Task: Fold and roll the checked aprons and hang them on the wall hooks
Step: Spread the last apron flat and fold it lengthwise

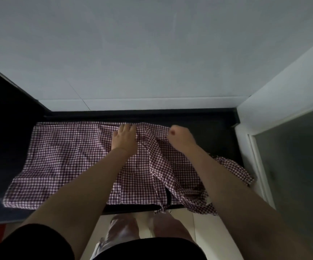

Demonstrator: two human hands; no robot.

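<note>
Writing: none can be read on the cloth, the counter or the wall.
Checked apron (73,158): red-and-white gingham, spread flat across the left and middle of the dark counter (215,132); its right part is rumpled and lifted into folds, and a bunched end hangs over the counter's front right edge.
Left hand (124,138): lies palm down on the apron near its far edge, fingers straight and close together, pressing the cloth flat.
Fold between the hands: a raised ridge of cloth runs from beside the left hand's fingertips toward the right hand.
Right hand (180,136): curled into a fist, thumb on top, gripping the gathered far edge of the apron and holding it just above the counter.
Wall (151,53): plain pale tiles behind the counter.
</note>
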